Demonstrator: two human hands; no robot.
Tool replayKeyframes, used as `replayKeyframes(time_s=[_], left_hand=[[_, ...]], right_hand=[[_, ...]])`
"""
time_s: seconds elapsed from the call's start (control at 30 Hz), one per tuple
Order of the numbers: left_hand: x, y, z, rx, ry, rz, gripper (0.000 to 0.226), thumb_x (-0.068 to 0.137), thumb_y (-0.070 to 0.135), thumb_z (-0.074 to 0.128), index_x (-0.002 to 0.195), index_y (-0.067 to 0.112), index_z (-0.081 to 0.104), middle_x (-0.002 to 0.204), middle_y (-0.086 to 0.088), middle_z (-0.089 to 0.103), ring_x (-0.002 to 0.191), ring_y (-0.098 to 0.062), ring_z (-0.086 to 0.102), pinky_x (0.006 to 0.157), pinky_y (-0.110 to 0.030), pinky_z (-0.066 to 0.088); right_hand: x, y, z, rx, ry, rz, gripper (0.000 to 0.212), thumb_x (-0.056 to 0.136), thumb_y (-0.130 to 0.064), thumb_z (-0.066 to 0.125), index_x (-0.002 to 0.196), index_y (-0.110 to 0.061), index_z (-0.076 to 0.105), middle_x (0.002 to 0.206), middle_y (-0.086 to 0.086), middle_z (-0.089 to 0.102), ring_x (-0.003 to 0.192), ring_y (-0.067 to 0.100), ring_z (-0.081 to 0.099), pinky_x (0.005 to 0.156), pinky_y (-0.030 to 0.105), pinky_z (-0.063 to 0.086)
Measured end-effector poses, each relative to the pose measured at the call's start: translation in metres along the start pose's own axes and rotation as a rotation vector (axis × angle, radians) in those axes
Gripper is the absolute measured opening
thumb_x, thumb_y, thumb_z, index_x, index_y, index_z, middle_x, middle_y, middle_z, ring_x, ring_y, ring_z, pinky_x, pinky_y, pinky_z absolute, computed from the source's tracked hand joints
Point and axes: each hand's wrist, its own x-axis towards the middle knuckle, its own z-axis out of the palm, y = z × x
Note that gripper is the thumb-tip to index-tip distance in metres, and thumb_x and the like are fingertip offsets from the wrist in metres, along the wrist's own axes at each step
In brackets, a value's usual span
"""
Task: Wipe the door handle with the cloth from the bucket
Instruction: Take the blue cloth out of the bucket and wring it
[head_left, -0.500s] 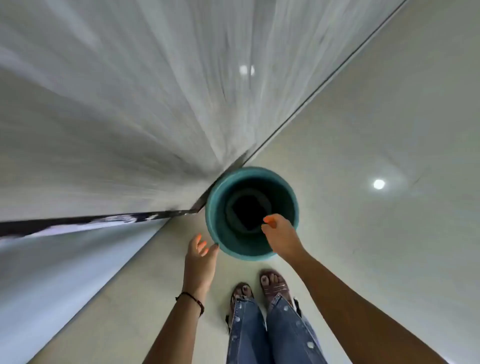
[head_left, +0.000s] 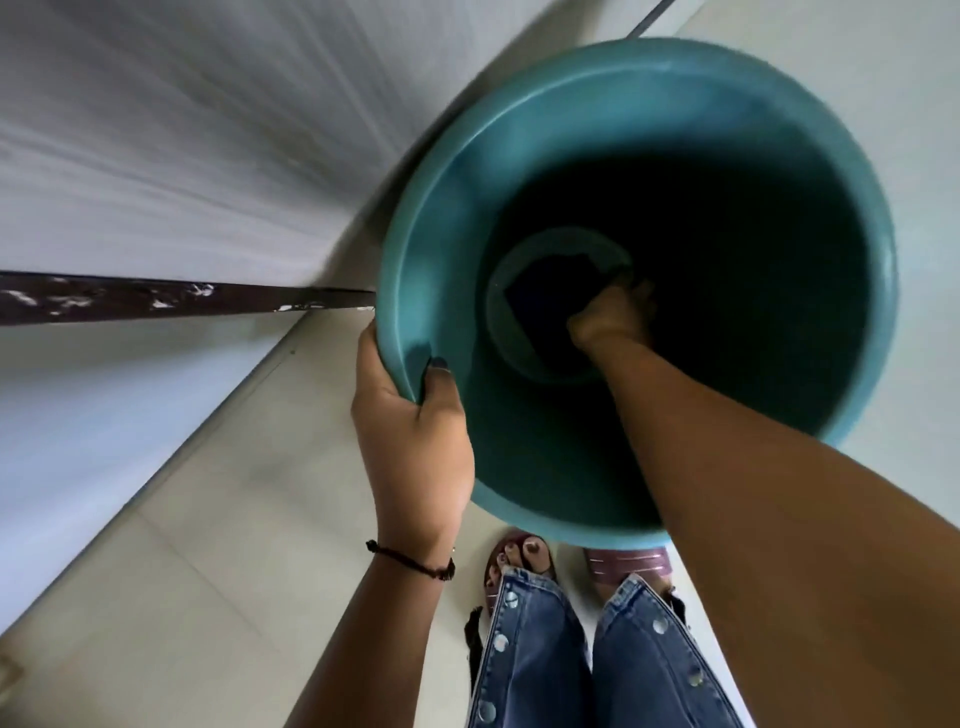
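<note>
The left hand (head_left: 410, 431) clamps the rim of the round teal plastic bucket (head_left: 597, 124), thumb inside, fingers wrapped outside. The right hand (head_left: 613, 317) reaches deep to the bottom, where the dark flat cloth (head_left: 545, 312) lies; its fingers curl onto the cloth's edge, though shadow hides whether they grip it. Best pinch a firm fold, steady the rim, then lift straight up.

text: I found none readable | bucket (head_left: 519, 156): I saw no label or brand on its teal wall | dark strip (head_left: 156, 299) by the wall: pale flecks, probably chipped paint, not letters
</note>
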Motion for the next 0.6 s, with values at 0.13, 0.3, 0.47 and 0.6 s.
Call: replayKeyframes(time_s=[0.13, 0.3, 0.47, 0.6], left_hand=[[-0.001, -0.004, 0.001, -0.03, 0.021, 0.015, 0.042, 0.085, -0.01, 0.052, 0.11, 0.024, 0.054, 0.09, 0.021, 0.062, 0.076, 0.01, 0.061, 0.066, -0.002, 0.043], [-0.002, 0.003, -0.002, -0.017, 0.009, -0.014, 0.038, 0.085, -0.009, 0.051, 0.113, 0.018, 0.055, 0.094, 0.011, 0.064, 0.081, 0.0, 0.062, 0.072, -0.007, 0.046], [-0.014, 0.054, -0.027, 0.136, -0.236, -0.323, 0.075, 0.093, 0.012, 0.055, 0.151, 0.011, 0.007, 0.143, -0.011, 0.046, 0.125, -0.029, 0.051, 0.103, -0.033, 0.043], [-0.063, 0.157, -0.076, -0.077, -0.311, -0.397, 0.062, 0.094, 0.025, 0.056, 0.146, 0.01, 0.025, 0.144, -0.013, 0.044, 0.129, -0.026, 0.048, 0.108, -0.041, 0.039]], right_hand=[[0.009, -0.004, 0.008, -0.028, 0.01, -0.047, 0.057, 0.086, -0.018, 0.064, 0.136, -0.001, 0.044, 0.142, 0.019, 0.05, 0.131, 0.034, 0.048, 0.108, 0.037, 0.04], [-0.033, -0.016, -0.022, 0.188, -0.143, -0.066, 0.056, 0.081, -0.02, 0.068, 0.131, -0.001, 0.051, 0.129, 0.019, 0.06, 0.118, 0.032, 0.059, 0.099, 0.032, 0.048], [-0.155, -0.014, -0.094, 0.533, -0.179, -0.178, 0.024, 0.073, 0.001, 0.064, 0.096, -0.006, 0.066, 0.076, 0.007, 0.064, 0.069, 0.022, 0.059, 0.059, 0.029, 0.049], [-0.284, -0.002, -0.177, 0.723, -0.351, -0.24, 0.046, 0.063, -0.004, 0.066, 0.108, -0.012, 0.063, 0.102, 0.015, 0.072, 0.091, 0.033, 0.068, 0.08, 0.046, 0.056]])
